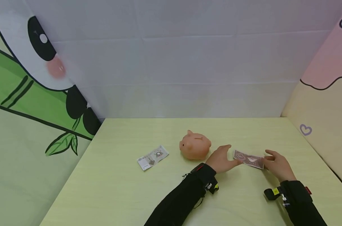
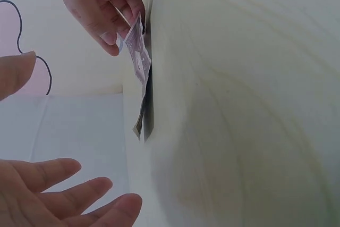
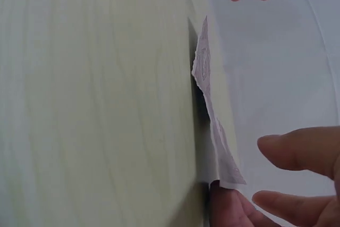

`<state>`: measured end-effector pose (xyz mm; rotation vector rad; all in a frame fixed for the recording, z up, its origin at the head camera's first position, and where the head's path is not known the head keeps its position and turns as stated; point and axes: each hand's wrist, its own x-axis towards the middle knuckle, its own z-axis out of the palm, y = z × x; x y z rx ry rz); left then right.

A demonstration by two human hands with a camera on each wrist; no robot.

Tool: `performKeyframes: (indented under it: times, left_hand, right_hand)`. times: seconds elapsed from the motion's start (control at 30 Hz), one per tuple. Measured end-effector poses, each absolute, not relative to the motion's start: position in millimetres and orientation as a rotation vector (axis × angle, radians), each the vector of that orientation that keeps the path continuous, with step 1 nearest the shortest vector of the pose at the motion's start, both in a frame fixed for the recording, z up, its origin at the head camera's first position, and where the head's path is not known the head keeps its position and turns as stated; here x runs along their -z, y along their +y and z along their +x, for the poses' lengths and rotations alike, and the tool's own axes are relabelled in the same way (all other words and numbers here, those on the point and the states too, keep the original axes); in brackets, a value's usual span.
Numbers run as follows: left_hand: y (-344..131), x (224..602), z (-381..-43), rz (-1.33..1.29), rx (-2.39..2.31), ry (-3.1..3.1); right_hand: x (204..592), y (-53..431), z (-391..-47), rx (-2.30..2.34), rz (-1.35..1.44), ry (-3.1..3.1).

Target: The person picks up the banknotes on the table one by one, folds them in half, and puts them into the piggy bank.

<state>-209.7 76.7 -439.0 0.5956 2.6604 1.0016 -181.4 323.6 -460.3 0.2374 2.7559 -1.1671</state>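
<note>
From here I see a pale banknote toward the table's left edge; a pink piggy bank nearer the far edge; the left hand, empty, fingers parted; a purple banknote toward the right edge; the right hand, fingers bent, touching its end; whether they pinch it I cannot tell.

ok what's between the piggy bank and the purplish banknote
The person's left hand lies between the piggy bank and the purplish banknote, its thumb toward the note; the head view shows this.

Left hand partly beyond left-wrist view
</note>
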Motion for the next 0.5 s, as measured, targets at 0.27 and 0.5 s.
performKeyframes:
  times: [0.27, 0.5]
  left_hand:
    - [82.1, 442.5, -213.7, 0.547, -1.039, 2.649]
    - [82.7, 448.3, -215.1, 0.519, -1.026, 2.630]
  right_hand:
    - [461.8, 320.9, -187.6, 1.092, 0.230, 2.782]
    - [464.6, 317.7, -187.7, 1.104, 0.219, 2.809]
